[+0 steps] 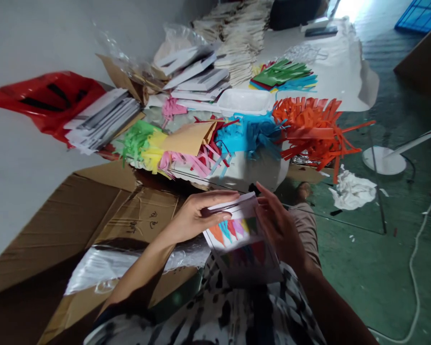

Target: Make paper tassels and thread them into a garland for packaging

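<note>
Cardboard box point(134, 220) holds whitish plastic point(100, 266); left hand point(191, 218) grips printed packet point(239, 235).

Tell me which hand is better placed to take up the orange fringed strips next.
Probably the right hand: it is nearer the orange fringed strips and lies at the printed packet's side, while the left hand clasps the packet between thumb and fingers.

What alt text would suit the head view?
A person's left hand grips a colorfully printed packet, the right hand at its edge. Beyond, fringed strips in several colors lie on a table; an open cardboard box stands at left.
</note>
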{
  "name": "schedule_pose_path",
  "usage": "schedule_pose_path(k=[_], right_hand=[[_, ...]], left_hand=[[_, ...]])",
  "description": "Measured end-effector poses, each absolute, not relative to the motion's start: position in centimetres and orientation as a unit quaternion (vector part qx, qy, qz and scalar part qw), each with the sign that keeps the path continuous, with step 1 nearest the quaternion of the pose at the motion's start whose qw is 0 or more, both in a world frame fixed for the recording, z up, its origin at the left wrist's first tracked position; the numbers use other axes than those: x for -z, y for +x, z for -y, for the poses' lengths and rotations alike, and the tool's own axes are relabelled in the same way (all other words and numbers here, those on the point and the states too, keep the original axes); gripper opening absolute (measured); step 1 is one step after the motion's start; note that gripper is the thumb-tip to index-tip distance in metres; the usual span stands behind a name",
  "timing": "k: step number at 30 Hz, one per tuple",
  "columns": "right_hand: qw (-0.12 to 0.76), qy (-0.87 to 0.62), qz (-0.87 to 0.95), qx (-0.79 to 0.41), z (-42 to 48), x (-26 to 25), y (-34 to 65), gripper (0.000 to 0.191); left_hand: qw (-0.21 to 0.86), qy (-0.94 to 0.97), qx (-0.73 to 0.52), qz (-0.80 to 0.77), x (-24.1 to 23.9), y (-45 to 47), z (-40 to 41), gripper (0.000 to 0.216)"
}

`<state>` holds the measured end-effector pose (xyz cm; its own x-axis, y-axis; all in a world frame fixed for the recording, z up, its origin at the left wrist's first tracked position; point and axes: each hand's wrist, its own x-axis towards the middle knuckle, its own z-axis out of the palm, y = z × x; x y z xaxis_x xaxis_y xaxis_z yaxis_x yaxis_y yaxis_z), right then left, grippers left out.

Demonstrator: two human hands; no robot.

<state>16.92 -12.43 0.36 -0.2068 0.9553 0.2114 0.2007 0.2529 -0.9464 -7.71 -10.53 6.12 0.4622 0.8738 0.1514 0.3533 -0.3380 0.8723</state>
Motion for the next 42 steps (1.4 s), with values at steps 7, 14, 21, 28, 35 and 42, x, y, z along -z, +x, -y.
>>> schedule_pose_path(k=[7, 14, 21, 28, 35, 42], right_hand=[[0.525, -0.451, 0.557, -0.46, 10.7, -2.7, 17.5, 0.032], [0.536, -0.459, 0.567, -0.425, 8.8, -3.8, 18.5, 0.029], [0.513, -0.464, 0.567, -0.448, 9.6, -2.6, 18.8, 0.033], [0.448, -0.429, 0.623, -0.476, 11.0, -1.2, 19.9, 0.044], [0.396, -0.43, 0.693, -0.421, 11.1, 0.0, 19.8, 0.039], [0.402, -0.397, 0.717, -0.408, 11.1, -0.5, 18.6, 0.046]], left_hand=[[0.405, 0.733, -0.397, -0.376, -8.0, -8.7, 8.8, 0.049], [0.588, 0.595, -0.381, -0.393, -6.9, -8.9, 9.0, 0.071], [0.444, 0.67, -0.457, -0.38, -6.6, -7.5, 9.1, 0.049], [0.47, 0.617, -0.457, -0.436, -2.0, -8.2, 10.4, 0.036], [0.447, 0.63, -0.442, -0.457, -1.1, -8.7, 10.5, 0.025], [0.401, 0.746, -0.341, -0.409, -6.3, -6.4, 6.8, 0.013]])
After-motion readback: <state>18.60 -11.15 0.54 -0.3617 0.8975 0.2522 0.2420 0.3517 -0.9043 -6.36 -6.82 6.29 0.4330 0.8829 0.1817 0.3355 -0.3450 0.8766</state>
